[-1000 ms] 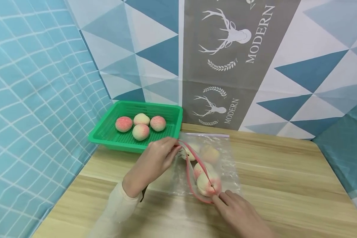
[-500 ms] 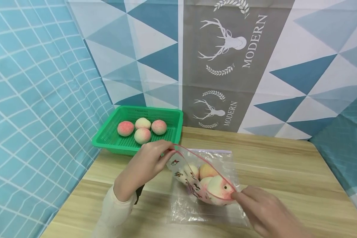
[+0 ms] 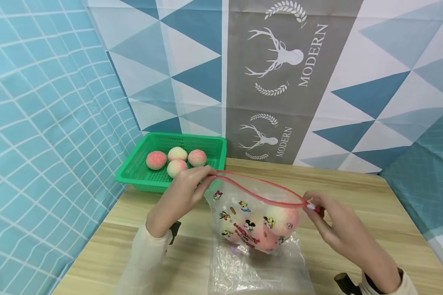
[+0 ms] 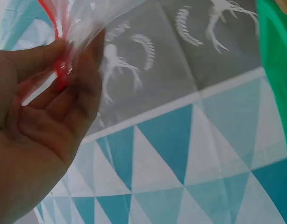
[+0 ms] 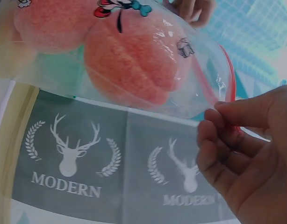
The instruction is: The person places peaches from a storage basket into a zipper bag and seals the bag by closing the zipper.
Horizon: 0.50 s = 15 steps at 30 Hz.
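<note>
A clear zip bag (image 3: pixel 225 205) with a red zip edge and cartoon prints hangs between my hands, its mouth parted. Several pink-and-cream peaches (image 3: pixel 284 220) fill its lower part; in the right wrist view, two pink peaches (image 5: pixel 134 63) press against the film. My left hand (image 3: pixel 177 198) pinches the left end of the red edge between thumb and fingers, as the left wrist view also shows. At the opposite end, my right hand (image 3: pixel 336 225) pinches the other corner near a small red-and-white piece.
Beneath the raised bag, a second clear plastic bag (image 3: pixel 258 272) lies flat on the wooden table (image 3: pixel 361 205). A green basket (image 3: pixel 131 177) holding several peaches (image 3: pixel 156 160) stands at the back left, close to my left hand. Patterned cloth walls (image 3: pixel 192 82) bound the table behind and at the sides.
The printed bag has been lifted and its red edge stretched wide. My right hand has moved right and up with its corner. The flat bag beneath now shows more.
</note>
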Tool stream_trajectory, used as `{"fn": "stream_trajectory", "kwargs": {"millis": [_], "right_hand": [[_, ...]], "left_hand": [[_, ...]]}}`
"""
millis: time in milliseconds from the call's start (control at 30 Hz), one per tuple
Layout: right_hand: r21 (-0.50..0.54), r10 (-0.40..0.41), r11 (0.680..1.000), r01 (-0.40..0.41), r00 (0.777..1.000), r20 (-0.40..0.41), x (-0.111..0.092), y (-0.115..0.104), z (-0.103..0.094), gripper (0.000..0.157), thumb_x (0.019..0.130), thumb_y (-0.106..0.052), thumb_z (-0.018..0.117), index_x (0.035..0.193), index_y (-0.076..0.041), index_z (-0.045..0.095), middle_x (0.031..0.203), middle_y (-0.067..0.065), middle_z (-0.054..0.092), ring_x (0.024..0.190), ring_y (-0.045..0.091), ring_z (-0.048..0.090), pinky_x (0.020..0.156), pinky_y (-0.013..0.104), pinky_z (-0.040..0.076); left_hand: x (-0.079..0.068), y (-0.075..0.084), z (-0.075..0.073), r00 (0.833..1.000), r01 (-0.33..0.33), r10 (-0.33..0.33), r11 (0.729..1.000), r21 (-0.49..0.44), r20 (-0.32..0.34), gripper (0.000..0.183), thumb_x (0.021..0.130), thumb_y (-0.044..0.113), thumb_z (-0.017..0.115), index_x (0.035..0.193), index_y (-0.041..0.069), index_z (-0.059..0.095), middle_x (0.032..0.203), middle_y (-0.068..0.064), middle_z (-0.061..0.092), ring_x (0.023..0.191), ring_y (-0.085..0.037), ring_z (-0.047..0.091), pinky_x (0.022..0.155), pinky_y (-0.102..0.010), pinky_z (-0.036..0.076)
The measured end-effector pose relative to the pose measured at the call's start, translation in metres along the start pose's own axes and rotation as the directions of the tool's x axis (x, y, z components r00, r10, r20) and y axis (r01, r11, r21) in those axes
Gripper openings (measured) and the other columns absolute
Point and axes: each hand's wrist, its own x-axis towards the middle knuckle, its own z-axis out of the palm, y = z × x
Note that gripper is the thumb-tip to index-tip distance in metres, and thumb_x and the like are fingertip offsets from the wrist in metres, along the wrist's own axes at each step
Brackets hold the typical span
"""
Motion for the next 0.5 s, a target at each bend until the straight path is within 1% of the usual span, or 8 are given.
{"fn": "stream_trajectory", "kwargs": {"millis": [33,133,233,300,400,500], "right_hand": [[0.012,0.01,1.0,-0.01,1.0,-0.02,0.003,0.004,0.002,0.046,0.078,0.013,0.074,0.116,-0.009,0.059,0.086,-0.01,0.063,0.067,-0.001,0.05,0.056,0.011,0.038],[0.04,0.05,0.998,-0.047,0.996,-0.076,0.01,0.015,0.008,0.047,0.077,0.014,0.075,0.116,-0.007,0.058,0.081,-0.01,0.063,0.067,0.0,0.052,0.055,0.012,0.037],[0.073,0.069,0.996,-0.06,0.99,-0.127,0.017,0.023,0.012,0.048,0.076,0.013,0.077,0.117,-0.006,0.059,0.079,-0.01,0.064,0.067,0.0,0.054,0.059,0.014,0.04],[0.093,0.072,0.994,-0.057,0.984,-0.162,0.021,0.026,0.013,0.05,0.075,0.014,0.078,0.118,-0.005,0.06,0.079,-0.009,0.066,0.066,-0.001,0.055,0.061,0.014,0.042],[0.152,0.091,0.987,-0.058,0.971,-0.221,0.028,0.027,0.015,0.052,0.074,0.017,0.077,0.121,-0.002,0.062,0.079,-0.006,0.068,0.067,0.0,0.057,0.064,0.012,0.045],[0.189,0.126,0.979,-0.079,0.959,-0.255,0.033,0.029,0.019,0.046,0.075,0.015,0.077,0.116,-0.003,0.066,0.075,-0.002,0.068,0.065,0.002,0.06,0.063,0.011,0.046]], "left_hand": [[0.001,-0.003,0.001,1.0,-0.004,0.005,1.0,0.005,-0.014,0.009,0.093,0.005,0.069,0.102,0.007,0.07,0.092,0.0,0.071,0.074,-0.005,0.061,0.069,-0.022,0.053],[0.001,-0.009,0.002,0.999,-0.014,0.015,1.0,0.015,-0.048,0.013,0.092,0.002,0.069,0.105,0.004,0.071,0.095,-0.002,0.072,0.079,-0.007,0.066,0.074,-0.023,0.055],[0.001,-0.014,0.002,0.998,-0.016,0.015,1.0,-0.004,-0.067,0.017,0.093,0.0,0.066,0.11,0.003,0.071,0.093,-0.002,0.071,0.08,-0.009,0.066,0.075,-0.024,0.055],[0.0,-0.016,0.001,0.997,-0.004,0.002,1.0,-0.028,-0.079,0.021,0.095,0.0,0.064,0.115,0.005,0.068,0.088,-0.001,0.069,0.075,-0.008,0.064,0.071,-0.024,0.055],[0.0,-0.021,0.0,0.996,0.022,-0.027,0.998,-0.058,-0.09,0.027,0.096,0.0,0.063,0.122,0.007,0.063,0.08,0.0,0.064,0.066,-0.006,0.059,0.064,-0.024,0.052],[0.0,-0.027,0.003,0.995,0.068,-0.071,0.997,-0.039,-0.068,0.025,0.097,0.003,0.062,0.121,0.008,0.064,0.075,0.0,0.062,0.059,-0.003,0.053,0.058,-0.023,0.048]]}}
